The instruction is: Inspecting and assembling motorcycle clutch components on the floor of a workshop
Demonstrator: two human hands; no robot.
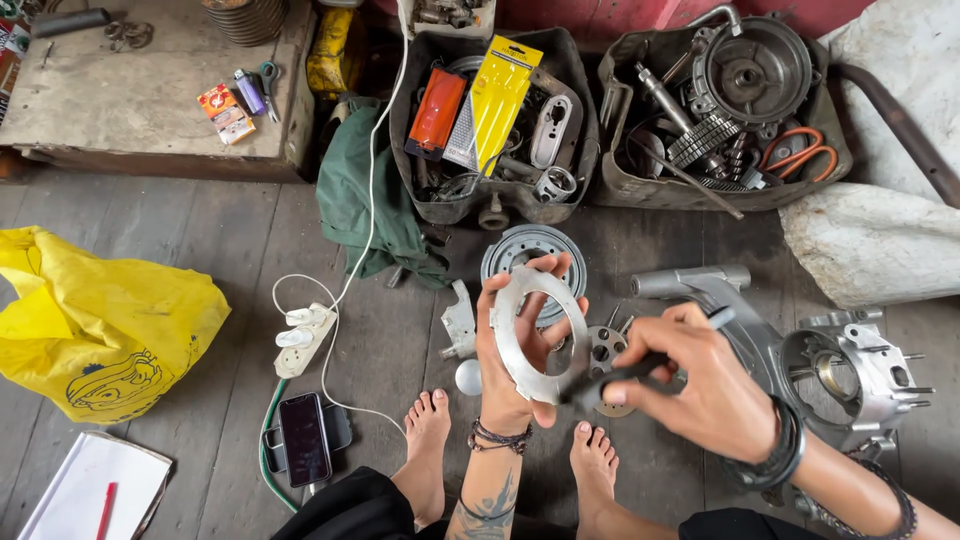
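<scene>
A: Nearest the camera?
B: Two bare feet (428, 440) on grey floor planks (240, 240). Just above them, the left hand (520, 345), fingers closed round the rim of a flat metal ring (530, 335), held upright in the air, face toward the lens.

A: Right hand?
B: The right hand (700, 385) is closed on a dark, slim tool (625, 372). Its tip sits against the lower right edge of the ring. What kind of tool, cannot tell; blurred.

A: On the floor round the hands?
B: A phone (305, 438) lying flat at left, a white power strip (303, 338) with plugs beside it. A small studded hub (607, 348) behind the ring. A grey engine casing (850, 370) at right, near the right wrist. A ribbed metal disc (533, 252) directly behind the left hand's fingertips.

A: Farther out?
B: A yellow plastic bag (100, 320) far left, a green cloth (362, 195) mid-floor. Two worn tubs along the back: the left tub (415, 150) holds an orange and a yellow package among parts, the right tub (625, 185) holds gears, a round housing, orange-handled pliers. A low wooden bench (110, 100) at top left, with scissors and a lighter on it.
</scene>
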